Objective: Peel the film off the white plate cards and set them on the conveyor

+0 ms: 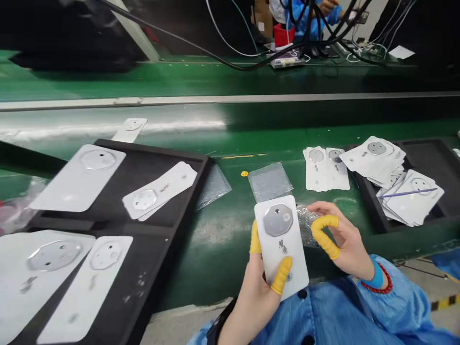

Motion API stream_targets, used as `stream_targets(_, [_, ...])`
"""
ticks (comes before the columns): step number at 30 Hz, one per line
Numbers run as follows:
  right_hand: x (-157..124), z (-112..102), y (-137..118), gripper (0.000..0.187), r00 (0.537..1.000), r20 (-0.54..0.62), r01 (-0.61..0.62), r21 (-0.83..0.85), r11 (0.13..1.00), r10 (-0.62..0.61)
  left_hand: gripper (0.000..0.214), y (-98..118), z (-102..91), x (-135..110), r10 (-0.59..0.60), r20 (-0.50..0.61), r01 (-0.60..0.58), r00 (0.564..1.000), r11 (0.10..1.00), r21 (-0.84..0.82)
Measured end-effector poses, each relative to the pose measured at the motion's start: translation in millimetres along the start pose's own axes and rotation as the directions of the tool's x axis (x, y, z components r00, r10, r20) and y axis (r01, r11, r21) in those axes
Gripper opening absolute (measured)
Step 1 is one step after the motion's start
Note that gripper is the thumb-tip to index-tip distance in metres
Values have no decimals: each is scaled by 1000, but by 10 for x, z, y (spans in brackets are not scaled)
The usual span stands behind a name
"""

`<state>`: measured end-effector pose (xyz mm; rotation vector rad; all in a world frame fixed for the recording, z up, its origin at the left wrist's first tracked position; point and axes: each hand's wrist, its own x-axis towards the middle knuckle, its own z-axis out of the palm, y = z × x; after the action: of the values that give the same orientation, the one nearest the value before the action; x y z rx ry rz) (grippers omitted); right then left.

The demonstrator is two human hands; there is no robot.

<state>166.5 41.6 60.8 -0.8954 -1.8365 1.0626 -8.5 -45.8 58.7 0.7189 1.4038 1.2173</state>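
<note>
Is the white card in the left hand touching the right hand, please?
Apart. The head view shows the bubble wrap bag lying between the edge of the white card and the right hand.

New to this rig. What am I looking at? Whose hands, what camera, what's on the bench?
There's no machine here: these are a person's two bare hands, seen from a camera worn on their head, looking forward and down. The left hand holds a white card with a silver octagonal disc. The right hand, wearing a yellow finger cot, is beside a crinkled clear plastic bag. The green workbench also holds a black tray of similar cards and a flat clear bag. A co-worker's blue sleeve shows farther off.
</note>
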Motion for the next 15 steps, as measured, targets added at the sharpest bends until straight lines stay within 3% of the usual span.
stream_targets(3, [53,104,-197,12,990,-49,129,-87,988,-133,63,-24,59,-11,46,203,-60,978,996,62])
stream_targets(5, [83,156,-237,14,981,-79,164,-154,974,-178,53,-41,84,-17,97,255,-126,962,987,100])
stream_targets(10, [91,199,-231,18,967,-164,161,-214,964,-197,52,-67,127,-24,162,262,-208,951,965,158])
stream_targets(15, [80,207,-240,19,968,-189,128,-201,971,-167,54,-68,120,-22,107,229,-140,968,981,134])
